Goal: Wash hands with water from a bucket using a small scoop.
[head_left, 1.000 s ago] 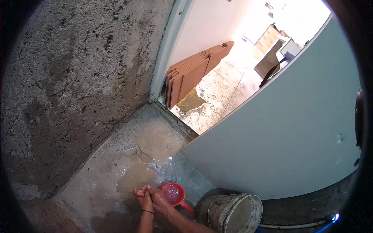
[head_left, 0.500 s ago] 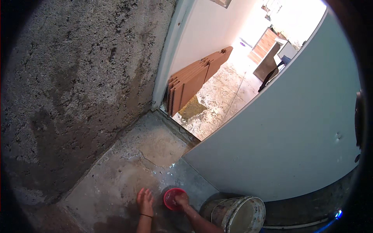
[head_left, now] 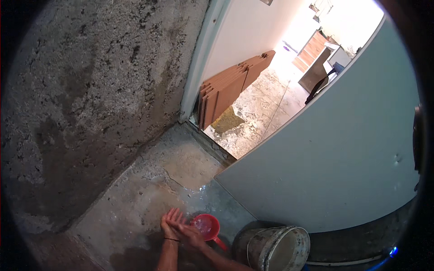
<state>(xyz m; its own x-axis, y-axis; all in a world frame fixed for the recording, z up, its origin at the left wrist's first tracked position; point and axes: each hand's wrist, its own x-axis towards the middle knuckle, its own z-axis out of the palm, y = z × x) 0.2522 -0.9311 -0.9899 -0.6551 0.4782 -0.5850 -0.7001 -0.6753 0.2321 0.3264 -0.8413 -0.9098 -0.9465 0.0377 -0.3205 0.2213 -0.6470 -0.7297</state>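
My left hand [head_left: 168, 222] is held palm up over the wet floor, its fingers stretched out, with a thin dark band at the wrist. Across its palm lies my right hand [head_left: 191, 235], fingers extended and touching the left hand; neither grips an object. Just right of them a red plastic dipper [head_left: 207, 227] stands on the floor, its handle pointing toward me. Liquid with pale glints or foam shows inside it. Farther right is a stained, whitish bucket [head_left: 285, 253], its inside partly visible.
A rough, damp concrete wall [head_left: 104, 90] rises on the left. A grey-green door [head_left: 325, 149] stands open on the right. Beyond the raised threshold [head_left: 210, 147], folded brown cardboard sheets [head_left: 226, 97] lean against a white wall. The concrete floor [head_left: 131, 203] is wet.
My right hand has come out of the red dipper and moved left onto my left hand. The dipper's handle now shows.
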